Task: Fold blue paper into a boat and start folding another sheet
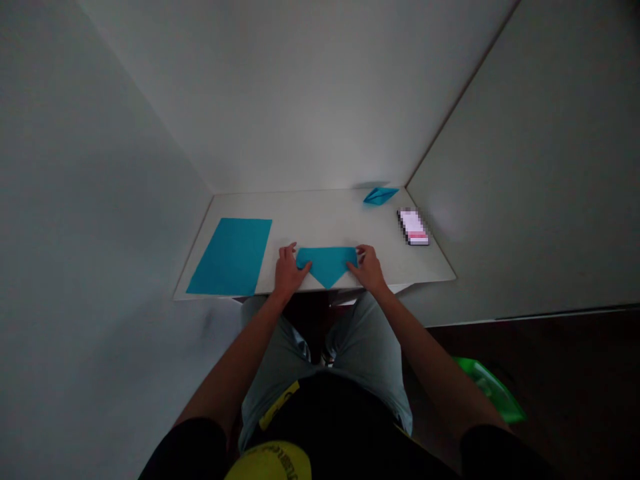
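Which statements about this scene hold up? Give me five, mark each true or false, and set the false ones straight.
1. The left hand and the right hand both touch the folded blue paper. True.
2. The phone lies at the left end of the table. False: it lies near the right end.
3. The flat blue sheet lies to the left of the folded blue paper. True.
4. The folded blue paper's pointed tip faces the far wall. False: it points toward the person.
5. The small folded blue shape lies near the far edge of the table. True.
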A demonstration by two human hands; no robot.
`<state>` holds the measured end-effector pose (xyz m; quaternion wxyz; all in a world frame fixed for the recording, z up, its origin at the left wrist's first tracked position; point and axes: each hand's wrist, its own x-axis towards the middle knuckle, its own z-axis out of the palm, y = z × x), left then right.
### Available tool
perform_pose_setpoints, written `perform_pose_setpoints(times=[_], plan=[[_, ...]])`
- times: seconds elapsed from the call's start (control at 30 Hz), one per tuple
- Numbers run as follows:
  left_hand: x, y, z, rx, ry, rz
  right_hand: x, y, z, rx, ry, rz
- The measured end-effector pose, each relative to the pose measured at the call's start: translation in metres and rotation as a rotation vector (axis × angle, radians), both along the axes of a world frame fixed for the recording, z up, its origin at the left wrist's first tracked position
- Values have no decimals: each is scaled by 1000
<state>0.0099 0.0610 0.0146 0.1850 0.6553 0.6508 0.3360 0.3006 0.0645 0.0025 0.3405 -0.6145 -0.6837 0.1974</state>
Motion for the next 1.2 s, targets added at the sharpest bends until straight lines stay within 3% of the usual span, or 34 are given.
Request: perform_pose_setpoints(times=[0.1,0.3,0.5,0.7,0.93,1.07,1.2], plan=[[-3,-7,0,101,125,-95,5,-9,2,90,-132,165],[-31,-26,3,15,257,-528,30,-29,11,29,-289,457],[-57,-37,-2,3,243,-684,58,-34,14,-20,-286,594],[-58,-31,-3,-43,178,-666,60,-28,15,-56,-225,580],[-45,-14,8,-20,93,-634,48,-18,15,-36,-183,554],[-38,-1,9,-68,161,-484,46,-5,10,-57,-199,450],[-36,10,8,-156,147,-424,50,13,6,-142,-142,470]])
